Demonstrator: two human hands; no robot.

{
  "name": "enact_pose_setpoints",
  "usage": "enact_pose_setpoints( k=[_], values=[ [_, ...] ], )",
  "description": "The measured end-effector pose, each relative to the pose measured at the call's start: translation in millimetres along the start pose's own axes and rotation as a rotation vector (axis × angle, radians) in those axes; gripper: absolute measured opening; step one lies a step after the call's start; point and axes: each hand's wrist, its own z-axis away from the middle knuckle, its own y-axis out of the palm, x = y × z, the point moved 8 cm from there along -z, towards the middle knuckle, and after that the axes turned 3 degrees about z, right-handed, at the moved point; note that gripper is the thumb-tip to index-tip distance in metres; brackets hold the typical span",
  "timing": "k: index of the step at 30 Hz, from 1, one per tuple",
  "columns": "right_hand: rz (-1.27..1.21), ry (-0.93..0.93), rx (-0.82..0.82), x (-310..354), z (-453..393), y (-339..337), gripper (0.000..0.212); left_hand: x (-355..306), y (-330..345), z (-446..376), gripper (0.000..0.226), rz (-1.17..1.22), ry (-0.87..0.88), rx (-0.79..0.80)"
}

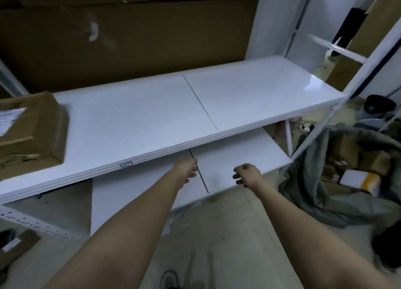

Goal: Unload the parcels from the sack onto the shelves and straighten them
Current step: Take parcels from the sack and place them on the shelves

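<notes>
Head view: both hands (187,169) (246,173) loosely curled, empty; sack (325,180) contents blurred, perhaps parcels (358,176).

Upper white laminate shelf board (152,115) runs left to right across the view, with a lower white shelf board (238,154) beneath it and set further forward. One brown cardboard parcel with a paper label (30,132) lies on the upper board at its left end. Large brown cardboard cartons (130,39) stand behind the upper board. White metal upright (355,89) stands at the right end. The grey fabric sack (321,184) lies on the floor right of the shelving, with small cardboard parcels (358,158) inside it. Left hand (187,168) and right hand (247,173) hang side by side before the lower board, apart from each other.
</notes>
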Motion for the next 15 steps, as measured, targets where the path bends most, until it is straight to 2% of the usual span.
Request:
enact_pose_setpoints(
  k=[6, 11, 15],
  values=[
    [-0.084, 0.084, -0.09, -46.8, -28.7, -71.0, 0.026, -35.1, 98.2, -24.8, 0.037, -0.101, 0.021, 0.132],
    [-0.104, 0.132, -0.154, -74.5, -70.2, -126.7, 0.016, -65.3, 173.5, -52.1, 0.03, -0.135, 0.026, 0.214],
    [-0.124, 0.15, -0.178, -88.1, -111.9, -165.1, 0.022, -86.2, 228.9, -81.9, 0.033, -0.167, 0.014, 0.253]
  ],
)
